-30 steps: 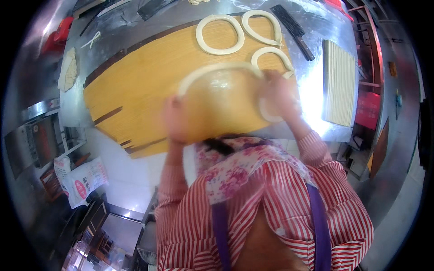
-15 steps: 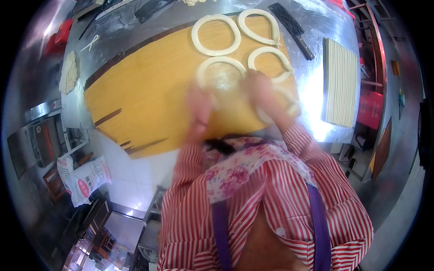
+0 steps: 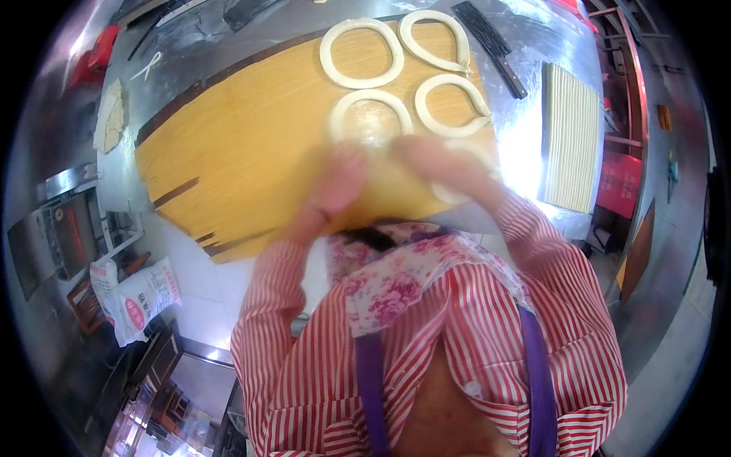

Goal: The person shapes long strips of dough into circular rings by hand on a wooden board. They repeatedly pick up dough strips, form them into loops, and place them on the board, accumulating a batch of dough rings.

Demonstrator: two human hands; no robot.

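Note:
A ring of pale dough (image 3: 371, 95) lies on the yellow wooden board (image 3: 244, 145). My left hand (image 3: 341, 179) is at its lower left, and my right hand (image 3: 430, 161) is at its lower right. Both hands are smeared by motion, so whether their fingers grip the dough cannot be made out. The lower part of this ring is blurred or hidden by my hands. Beyond it sit a rounded dough ring (image 3: 327, 57) and a teardrop-shaped one (image 3: 408, 44). Another dough ring (image 3: 449, 80) lies to the right, and part of a further pale ring (image 3: 443, 193) shows beneath my right forearm.
A dark, wide-bladed knife (image 3: 483, 34) lies at the board's far right. Farther right on the metal table is a block of pale parallel strips (image 3: 569, 141). A flat dough piece (image 3: 112, 118) and a white looped cord (image 3: 147, 67) lie left; a white sack (image 3: 141, 301) stands below.
My left hand has moved down and slightly right, its elbow swinging outward. My right hand has moved down and left, away from the right-hand dough ring. The whole view has shifted slightly.

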